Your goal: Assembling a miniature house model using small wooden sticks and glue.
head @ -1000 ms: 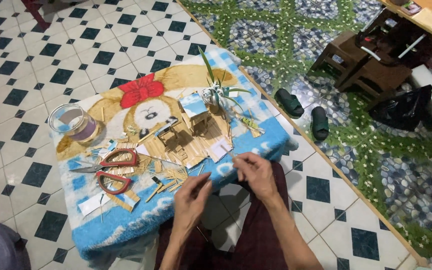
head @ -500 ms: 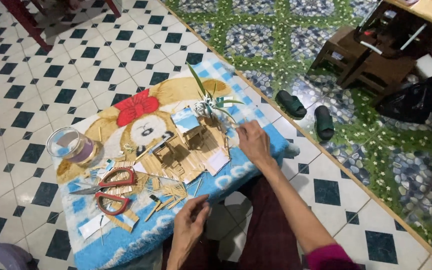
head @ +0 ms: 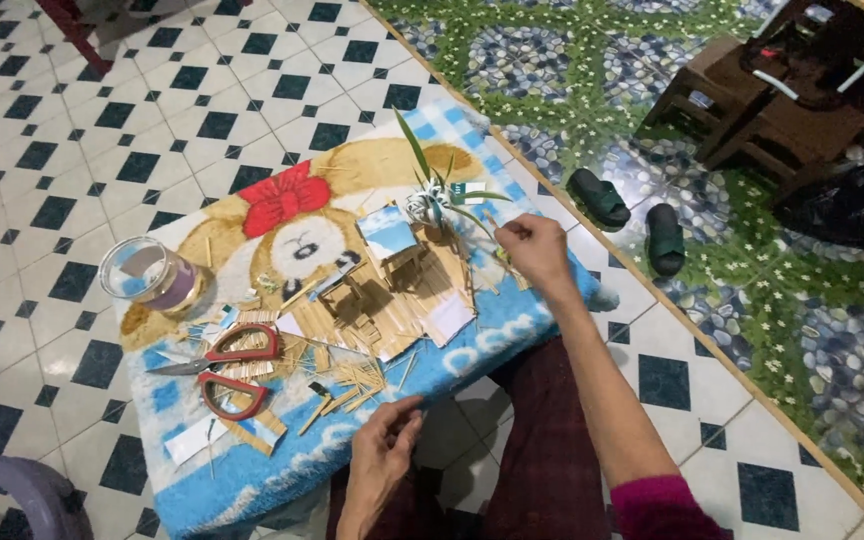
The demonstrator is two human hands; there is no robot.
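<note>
The person sits on the tiled floor at a low table draped with a blue towel printed with a tan bear and a red bow [head: 512, 345]. Near its middle stands a small model house built of pale wooden sticks [head: 392, 290], walls up and a light blue panel on top as a roof, with a flat stick floor spread out in front of it. At the house's far side rises a little plant of long green leaves [head: 432, 190].

The right hand [head: 537, 250] is stretched out to the towel's right edge, just beside that plant, thumb and forefinger pinched together; whether anything thin sits between them I cannot tell. The left hand [head: 387, 440] rests at the near edge of the towel, fingers loosely curled and holding nothing that I can see, close to a scatter of loose short sticks [head: 352, 385].

To my eye the house is well along: the frame and roof are standing, yet the loose sticks and paper scraps around it suggest trimming and decorating remain.

Red-handled scissors [head: 222, 365] lie toward the near left corner, blades pointing left. At the left edge stands a clear round glass jar [head: 152, 275], open at the top, with something pale purple and grey inside that I cannot make out.
</note>
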